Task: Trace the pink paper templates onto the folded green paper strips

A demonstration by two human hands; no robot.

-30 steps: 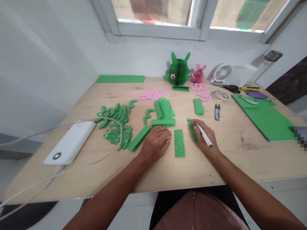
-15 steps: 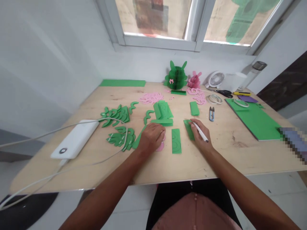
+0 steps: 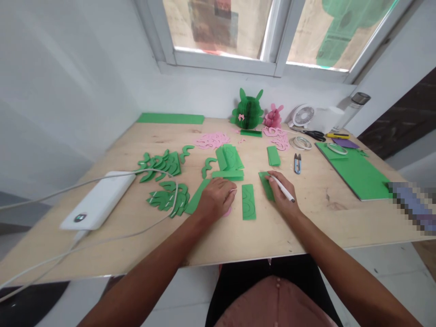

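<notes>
**Less pink shows under the left hand**

Compared with half a second ago, less of the pink piece (image 3: 228, 211) shows at the near side of the left hand (image 3: 217, 197), which sits a little closer to the marked card (image 3: 248, 202). That hand curls down on the table (image 3: 218, 247); whether it pinches the pink piece, I cannot tell. The right hand (image 3: 284, 190) grasps a white pen (image 3: 283, 188), its dark end angled near and right, while its fingers touch a green card (image 3: 265, 184).

Marking out seems to be the step in hand. The marked card lies between the hands, touching neither, with wavy lines drawn on it. Further drawing would call for a card held flat and the pen brought to its face.

Smooth, matt green paper makes up most of the work: flat strips, folded cards (image 3: 274, 156) at the far right, and scalloped cut-outs (image 3: 163, 163) heaped left. Beyond, curling pink cut-outs (image 3: 213, 140) lie thin and flat, and a pleated green figure (image 3: 250, 113) bulges roundly against the wall.
</notes>
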